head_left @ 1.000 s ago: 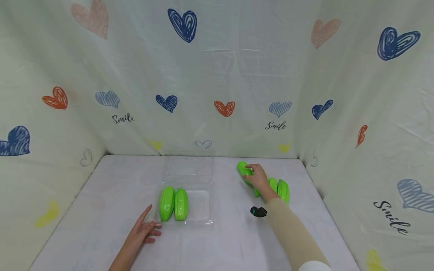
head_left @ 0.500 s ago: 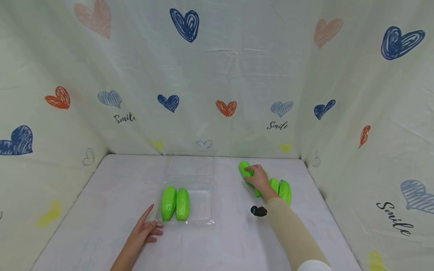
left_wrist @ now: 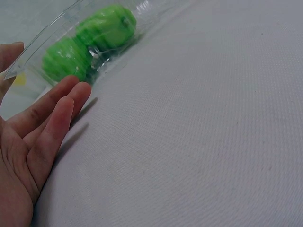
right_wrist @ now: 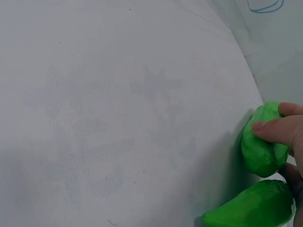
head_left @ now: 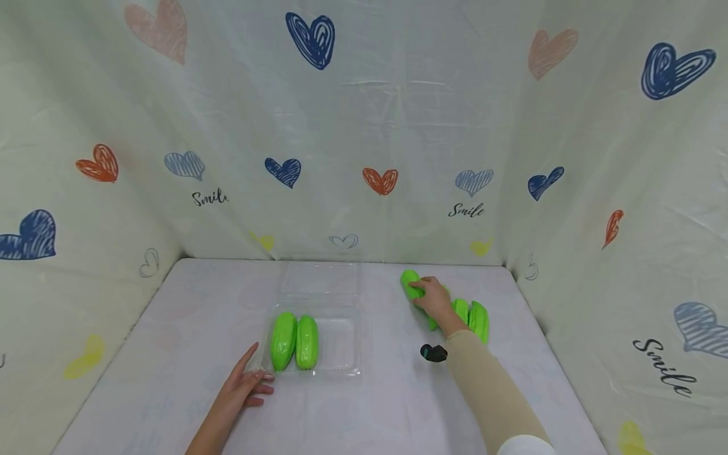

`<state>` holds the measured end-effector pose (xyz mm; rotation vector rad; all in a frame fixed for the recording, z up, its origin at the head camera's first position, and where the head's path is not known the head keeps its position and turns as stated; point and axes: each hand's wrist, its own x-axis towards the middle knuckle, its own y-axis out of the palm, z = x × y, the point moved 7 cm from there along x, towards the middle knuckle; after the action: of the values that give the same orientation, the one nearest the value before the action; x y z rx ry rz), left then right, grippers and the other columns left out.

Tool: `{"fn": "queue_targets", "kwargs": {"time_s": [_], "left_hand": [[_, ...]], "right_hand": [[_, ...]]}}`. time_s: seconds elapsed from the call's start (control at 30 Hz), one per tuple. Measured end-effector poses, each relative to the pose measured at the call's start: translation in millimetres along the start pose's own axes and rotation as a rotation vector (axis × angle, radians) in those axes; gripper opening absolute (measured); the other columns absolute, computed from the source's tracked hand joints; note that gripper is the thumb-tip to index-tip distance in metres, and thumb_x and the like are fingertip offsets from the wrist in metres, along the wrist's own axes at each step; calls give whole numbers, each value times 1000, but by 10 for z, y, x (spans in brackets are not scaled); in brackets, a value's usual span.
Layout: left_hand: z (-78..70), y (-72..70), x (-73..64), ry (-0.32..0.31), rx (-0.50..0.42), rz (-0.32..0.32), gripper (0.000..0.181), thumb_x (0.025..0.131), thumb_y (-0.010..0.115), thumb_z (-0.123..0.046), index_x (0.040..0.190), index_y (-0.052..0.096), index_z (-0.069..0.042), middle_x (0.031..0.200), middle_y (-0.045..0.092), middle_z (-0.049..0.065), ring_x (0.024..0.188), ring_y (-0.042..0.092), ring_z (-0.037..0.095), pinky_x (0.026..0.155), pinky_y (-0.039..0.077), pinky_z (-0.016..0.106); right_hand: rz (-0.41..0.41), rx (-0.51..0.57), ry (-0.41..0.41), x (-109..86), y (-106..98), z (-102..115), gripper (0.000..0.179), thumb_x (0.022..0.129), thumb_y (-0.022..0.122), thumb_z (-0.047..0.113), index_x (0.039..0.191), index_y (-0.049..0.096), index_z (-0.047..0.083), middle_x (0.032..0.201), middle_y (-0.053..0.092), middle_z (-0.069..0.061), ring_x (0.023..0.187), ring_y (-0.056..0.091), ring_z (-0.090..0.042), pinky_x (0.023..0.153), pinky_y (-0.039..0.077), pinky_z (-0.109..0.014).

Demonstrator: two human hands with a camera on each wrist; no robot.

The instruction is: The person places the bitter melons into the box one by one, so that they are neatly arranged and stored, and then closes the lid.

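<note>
My right hand (head_left: 435, 300) pinches a plump, glossy green cucumber-like vegetable (head_left: 409, 280) at the back right of the table. In the right wrist view, thumb and fingers lie on either side of this vegetable (right_wrist: 265, 142), beside a second green one (right_wrist: 253, 205). At the near left corner of a clear plastic box (head_left: 339, 344), my left hand (head_left: 236, 385) has its fingers extended. The left wrist view puts these fingertips (left_wrist: 81, 91) right at the box wall. Inside the box, two similar vegetables (head_left: 283, 341) lie side by side on its left.
The box's transparent lid (head_left: 321, 279) is folded back toward the rear wall. Several more green vegetables (head_left: 479, 321) lie under and beyond the right forearm. A small black device (head_left: 434, 353) shows beside the right wrist. Heart-printed curtains (head_left: 381, 221) enclose the table's back and sides.
The right fingers have settled slightly closer around the green vegetable. The left hand keeps its place at the box corner; the head view has shifted a little.
</note>
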<state>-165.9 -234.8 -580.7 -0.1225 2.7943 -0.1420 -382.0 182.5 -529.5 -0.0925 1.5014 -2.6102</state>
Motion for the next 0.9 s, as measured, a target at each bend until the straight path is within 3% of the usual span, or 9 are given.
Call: {"fn": "queue_targets", "kwargs": {"time_s": [0.23,0.47,0.9], "left_hand": [[4,14,5,0,-12,7,67,99,55,-20,156,20,-19,104,68,16,85,68,25,67,55,36],[0,21,-1,4,-15,11,67,99,55,-21,156,20,-19,105,68,17,85,68,24,67,55,36],[-7,12,9,18,-17,11,65,100,53,-18,156,20,-17,103,68,17,83,68,23,67,54,35]], "right_hand": [[3,24,26,-4,-8,-36,45,81,78,7,125,67,9,139,45,-25,127,43,-45,103,36,-54],[-20,125,58,-2,-80,-69,45,82,77,5,125,67,7,139,45,-26,129,41,-44,104,34,-55],[-47,259,38,-13,-121,-48,44,83,74,0,126,64,2,139,43,-27,128,41,-44,105,34,-54]]}}
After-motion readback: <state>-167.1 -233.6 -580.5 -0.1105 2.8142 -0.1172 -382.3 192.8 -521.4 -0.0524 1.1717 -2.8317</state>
